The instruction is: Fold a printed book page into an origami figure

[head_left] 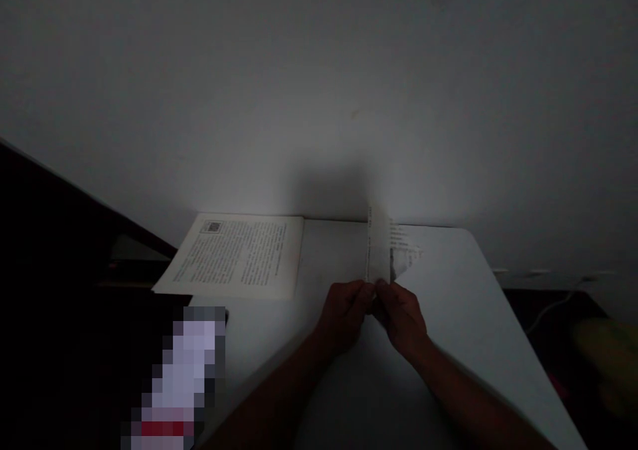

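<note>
A folded sheet of printed paper (379,247) stands up from a white table (463,317), pointing away from me. My left hand (346,317) and my right hand (401,317) meet at its near end, and both pinch the paper between closed fingers. The scene is dim, so the fold itself is hard to make out.
A printed booklet or stack of pages (239,256) lies flat at the table's back left. A dark object with a blurred-out patch (179,377) sits at the front left. A pale wall (319,91) stands right behind the table. A white cable (553,304) runs on the right.
</note>
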`<state>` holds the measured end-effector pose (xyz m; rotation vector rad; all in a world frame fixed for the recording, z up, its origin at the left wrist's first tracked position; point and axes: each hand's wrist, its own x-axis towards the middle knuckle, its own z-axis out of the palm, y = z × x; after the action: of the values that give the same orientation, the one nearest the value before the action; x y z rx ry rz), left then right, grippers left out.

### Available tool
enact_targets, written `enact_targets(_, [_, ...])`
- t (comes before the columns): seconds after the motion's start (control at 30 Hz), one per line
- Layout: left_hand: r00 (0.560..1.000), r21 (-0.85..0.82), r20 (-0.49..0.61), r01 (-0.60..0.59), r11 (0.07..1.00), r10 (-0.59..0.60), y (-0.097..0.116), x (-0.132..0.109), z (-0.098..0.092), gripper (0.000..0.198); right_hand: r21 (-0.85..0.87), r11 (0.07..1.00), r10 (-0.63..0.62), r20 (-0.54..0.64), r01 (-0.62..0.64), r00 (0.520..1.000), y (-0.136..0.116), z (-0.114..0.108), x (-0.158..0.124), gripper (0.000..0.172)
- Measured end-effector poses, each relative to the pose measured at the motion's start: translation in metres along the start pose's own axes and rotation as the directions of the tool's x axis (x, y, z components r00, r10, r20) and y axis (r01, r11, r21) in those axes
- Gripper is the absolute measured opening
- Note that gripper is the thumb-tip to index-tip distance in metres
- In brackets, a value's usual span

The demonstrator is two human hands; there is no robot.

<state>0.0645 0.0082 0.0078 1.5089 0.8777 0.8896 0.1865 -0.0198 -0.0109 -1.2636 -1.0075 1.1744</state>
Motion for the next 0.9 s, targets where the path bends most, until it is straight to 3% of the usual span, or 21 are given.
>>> enact_targets(0.1, [1.0, -0.016, 0.001, 0.015, 1.0, -0.015, -0.002, 0.001, -0.001, 0.048, -0.04, 0.999, -0.017, 0.04, 0.018, 0.999, -0.005, 0.0, -0.002, 0.05])
enact_targets(0.3, [0.993, 0.073, -0.114, 0.016, 0.997, -0.007, -0.002, 0.007, -0.006, 0.048, -0.124, 0.991, -0.041, 0.148, 0.06, 0.988, -0.001, -0.001, -0.004, 0.047])
enact_targets(0.4, [0.999, 0.084, -0.049, -0.008, 0.996, 0.012, 0.003, 0.005, -0.009, 0.048, -0.065, 0.995, -0.062, 0.134, 0.071, 0.989, 0.0, -0.005, -0.001, 0.046])
enact_targets(0.5, [1.0, 0.11, 0.024, -0.018, 0.994, 0.015, 0.006, 0.002, -0.011, 0.05, 0.018, 0.998, -0.067, 0.051, 0.066, 0.996, -0.002, -0.01, 0.005, 0.047])
enact_targets(0.67, [0.998, 0.202, 0.055, -0.028, 0.979, 0.017, 0.0, 0.001, -0.008, 0.046, 0.099, 0.994, 0.062, -0.159, -0.046, 0.985, -0.01, -0.013, 0.012, 0.045])
enact_targets(0.9, [0.987, 0.115, 0.158, -0.018, 0.993, -0.001, -0.006, 0.0, -0.009, 0.046, 0.189, 0.982, 0.048, -0.246, -0.001, 0.968, -0.009, -0.021, 0.014, 0.033])
